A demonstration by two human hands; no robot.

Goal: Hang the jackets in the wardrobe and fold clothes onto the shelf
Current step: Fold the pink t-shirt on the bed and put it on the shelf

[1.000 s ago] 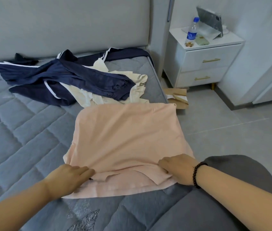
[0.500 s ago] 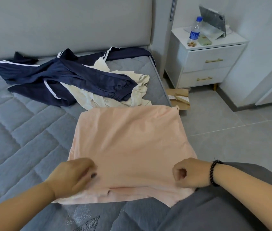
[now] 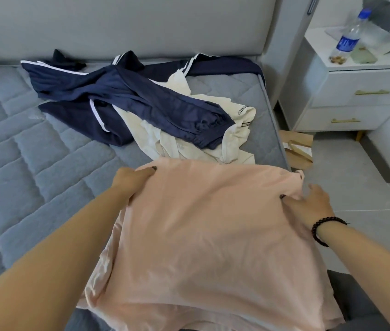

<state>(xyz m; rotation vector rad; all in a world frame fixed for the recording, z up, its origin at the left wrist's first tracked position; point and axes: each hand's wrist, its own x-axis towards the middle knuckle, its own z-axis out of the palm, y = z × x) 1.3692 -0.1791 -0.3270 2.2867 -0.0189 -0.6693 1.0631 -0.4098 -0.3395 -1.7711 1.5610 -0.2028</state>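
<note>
Head view: pink folded garment [image 3: 213, 235] on grey quilted mattress [image 3: 33, 163], near edge. Left hand [image 3: 133, 179] gripping far-left corner, thumb on top, fingers curled under cloth. Right hand [image 3: 308, 201] at far-right corner, thumb on top, fingers apart around edge. Navy jacket [image 3: 127, 101] over cream garment [image 3: 189, 144] beyond. White nightstand [image 3: 356, 103] with water bottle [image 3: 347, 41].

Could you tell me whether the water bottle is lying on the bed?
No, the water bottle stands upright on the white nightstand beside the bed.
</note>
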